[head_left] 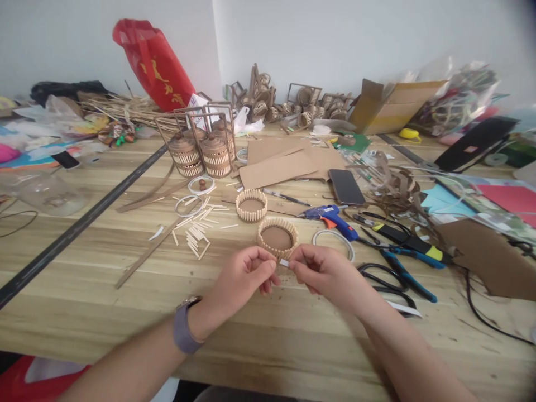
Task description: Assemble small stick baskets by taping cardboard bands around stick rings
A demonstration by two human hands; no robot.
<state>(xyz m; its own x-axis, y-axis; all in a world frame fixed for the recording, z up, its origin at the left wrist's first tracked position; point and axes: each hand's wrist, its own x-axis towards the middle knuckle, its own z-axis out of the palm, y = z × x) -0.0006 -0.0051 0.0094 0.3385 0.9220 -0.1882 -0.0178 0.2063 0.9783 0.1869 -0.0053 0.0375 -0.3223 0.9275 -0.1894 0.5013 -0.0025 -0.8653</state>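
Note:
In front of the nearer round stick basket [278, 239], my two hands almost meet above the table. A small white strip [285, 263] shows between them. My right hand [316, 268] pinches its right end. The fingertips of my left hand [253, 271] are pressed together by the other end; whether they grip the strip or something tiny is unclear. The nearer basket has a brown base and a wall of short light sticks. Just behind it stands a second stick basket [251, 206]. Loose short sticks [199, 237] lie to the left.
A blue glue gun [329, 215], white ring [334, 245], scissors [389, 285] and pliers [408, 273] lie to the right. Behind are a phone [347, 187], cardboard sheets [278, 167] and lidded stick containers [215, 156] in frames. A long dark strip [84, 223] crosses the left side.

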